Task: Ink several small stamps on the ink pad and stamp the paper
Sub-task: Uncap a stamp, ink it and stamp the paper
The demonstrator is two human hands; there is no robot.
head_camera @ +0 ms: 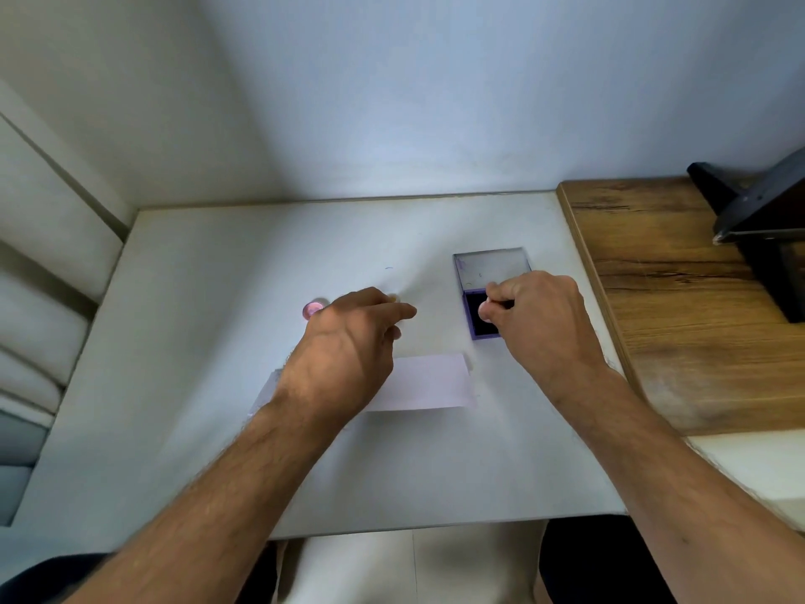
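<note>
Lying at the left, a pink stamp (312,308) sits beside the left hand (348,342), fingers loosely curled above the paper (429,381); the right hand (533,318) pinches a small stamp on the ink pad (479,324).

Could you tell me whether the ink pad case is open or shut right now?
Open: the clear lid lies flipped back, exposing the dark ink pad.

left hand (348,333) curled, right hand (533,318) seemingly pinching
</note>
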